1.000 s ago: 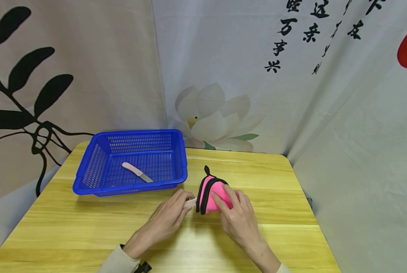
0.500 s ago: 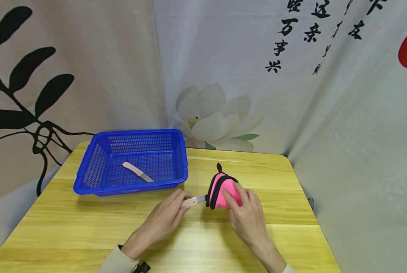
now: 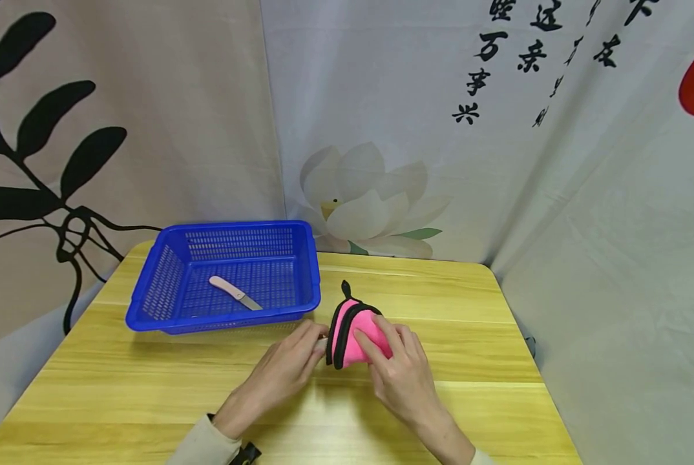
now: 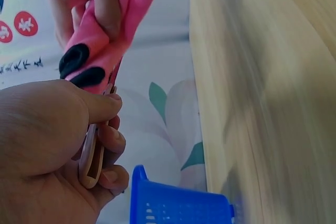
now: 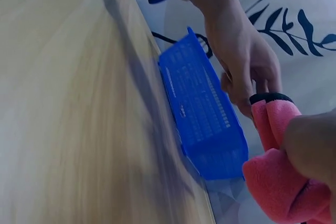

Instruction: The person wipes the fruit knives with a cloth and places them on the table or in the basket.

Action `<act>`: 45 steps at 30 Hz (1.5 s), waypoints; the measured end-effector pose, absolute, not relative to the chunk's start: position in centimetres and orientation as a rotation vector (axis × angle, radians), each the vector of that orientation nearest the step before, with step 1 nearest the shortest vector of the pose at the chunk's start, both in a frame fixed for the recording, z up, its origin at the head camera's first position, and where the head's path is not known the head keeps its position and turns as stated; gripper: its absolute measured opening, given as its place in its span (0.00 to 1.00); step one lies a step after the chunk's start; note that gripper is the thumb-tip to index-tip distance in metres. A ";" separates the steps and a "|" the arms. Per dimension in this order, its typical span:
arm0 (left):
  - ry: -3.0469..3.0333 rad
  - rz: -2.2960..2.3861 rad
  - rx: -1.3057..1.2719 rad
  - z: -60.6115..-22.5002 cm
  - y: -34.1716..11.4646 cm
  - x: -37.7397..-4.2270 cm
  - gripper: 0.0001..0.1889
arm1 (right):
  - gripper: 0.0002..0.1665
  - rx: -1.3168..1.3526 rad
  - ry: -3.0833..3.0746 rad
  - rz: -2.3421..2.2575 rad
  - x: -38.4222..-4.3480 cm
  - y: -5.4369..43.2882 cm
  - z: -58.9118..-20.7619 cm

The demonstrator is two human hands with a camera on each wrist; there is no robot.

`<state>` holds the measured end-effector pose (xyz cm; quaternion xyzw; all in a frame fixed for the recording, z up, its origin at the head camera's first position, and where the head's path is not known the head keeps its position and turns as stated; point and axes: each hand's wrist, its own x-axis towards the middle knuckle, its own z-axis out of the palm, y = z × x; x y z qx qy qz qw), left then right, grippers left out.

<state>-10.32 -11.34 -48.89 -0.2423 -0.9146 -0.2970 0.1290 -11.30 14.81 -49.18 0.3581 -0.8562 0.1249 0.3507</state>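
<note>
My left hand [image 3: 289, 361] grips the pale handle of a folding knife [image 4: 93, 161], its slotted butt end showing below the fingers in the left wrist view. Around the blade lies a folded pink cloth [image 3: 366, 323] with black edging and a small black loop, so the blade is mostly hidden. The right hand [image 3: 406, 371] pinches this cloth from the other side, thumb and fingers pressing its fold together. Its black edge sits right at the left fingertips. Both hands are above the table, in front of the blue basket [image 3: 225, 324].
Inside the basket lies another knife [image 3: 234, 292] with a pale pink handle, its blade out. The wooden table [image 3: 475, 336] ends at a printed curtain [image 3: 393, 77] behind and to the right.
The right hand slid the cloth rightward along the blade, baring part of it half a second ago, then back left over it up to the handle. The left hand stays nearly still.
</note>
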 end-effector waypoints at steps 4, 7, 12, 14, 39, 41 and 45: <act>-2.619 -0.864 -0.732 -48.8 -11.1 -10.3 0.12 | 0.30 0.951 -2.212 0.296 -11.1 14.1 -49.3; -2.607 -0.878 -0.742 -48.8 -11.1 -10.2 0.14 | 0.30 0.947 -2.227 0.280 -11.1 13.9 -49.3; -2.593 -0.887 -0.745 -48.9 -11.1 -10.2 0.13 | 0.28 0.921 -2.277 0.260 -11.1 14.0 -49.4; -2.586 -0.883 -0.747 -48.9 -11.0 -10.2 0.11 | 0.28 0.909 -2.287 0.253 -11.1 14.3 -49.5; -2.673 -0.832 -0.689 -48.9 -11.7 -10.0 0.09 | 0.34 0.783 -2.267 0.242 -11.9 18.1 -49.4; -2.677 -0.819 -0.686 -48.9 -11.7 -10.0 0.09 | 0.35 0.801 -2.257 0.264 -11.8 17.8 -49.2; -2.657 -0.809 -0.704 -48.8 -11.5 -10.1 0.09 | 0.33 0.861 -2.243 0.287 -11.3 16.8 -49.0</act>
